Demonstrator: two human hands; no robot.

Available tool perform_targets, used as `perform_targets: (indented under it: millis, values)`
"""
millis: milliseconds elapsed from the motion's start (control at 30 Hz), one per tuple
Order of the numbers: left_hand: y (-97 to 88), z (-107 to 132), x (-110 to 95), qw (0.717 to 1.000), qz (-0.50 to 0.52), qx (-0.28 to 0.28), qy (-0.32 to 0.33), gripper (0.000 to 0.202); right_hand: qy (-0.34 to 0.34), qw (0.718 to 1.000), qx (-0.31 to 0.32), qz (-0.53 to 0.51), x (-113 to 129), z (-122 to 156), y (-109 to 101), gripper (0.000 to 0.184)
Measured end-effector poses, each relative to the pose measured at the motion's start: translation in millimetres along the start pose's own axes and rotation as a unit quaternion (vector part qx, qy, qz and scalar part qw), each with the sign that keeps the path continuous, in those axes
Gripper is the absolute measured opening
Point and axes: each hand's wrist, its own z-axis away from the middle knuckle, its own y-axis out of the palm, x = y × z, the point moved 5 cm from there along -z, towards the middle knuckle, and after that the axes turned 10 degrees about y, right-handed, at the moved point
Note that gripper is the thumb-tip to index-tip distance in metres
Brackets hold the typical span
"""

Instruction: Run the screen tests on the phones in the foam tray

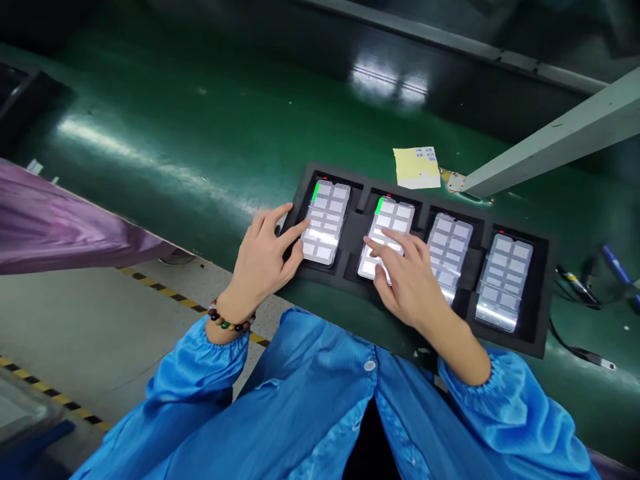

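Several smartphones lie face up in the cut-outs of a black foam tray. Their screens are lit with grids of grey boxes. My left hand is at the tray's left end, fingers apart, its index fingertip at the edge of the leftmost phone. Over the second phone my right hand is spread, fingertips on or just above the glass. Both these phones show a green block at the top left corner. The third phone is partly behind my right hand. The rightmost phone is untouched.
The tray rests on a green workbench. Behind it lie a yellow paper note and a grey metal post. At right are a cable with a plug and a blue pen. Purple cloth hangs at left.
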Motion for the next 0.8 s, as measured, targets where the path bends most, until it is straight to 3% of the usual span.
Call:
perform_targets:
  millis: [167,333,467,600,800]
  values:
    - [-0.7,27,6,0.995,-0.003,-0.068,0.072,0.038,-0.044,0.999,-0.009,-0.017,13,28,3,0.031]
    - [5.4,41,16,0.988,-0.003,-0.111,0.111,0.031,-0.08,0.996,0.002,-0.042,14,33,1,0.027]
    - [10.0,44,25,0.988,0.028,-0.108,0.11,0.025,-0.084,0.995,-0.001,-0.044,13,33,-1,0.027]
    - [8.7,40,21,0.979,0.064,-0.115,0.158,0.027,-0.055,0.997,-0.005,-0.045,4,41,-9,0.029]
    - [10.3,18,-4,0.97,0.084,-0.024,0.227,0.038,-0.015,0.998,-0.037,-0.04,-17,60,-24,0.035]
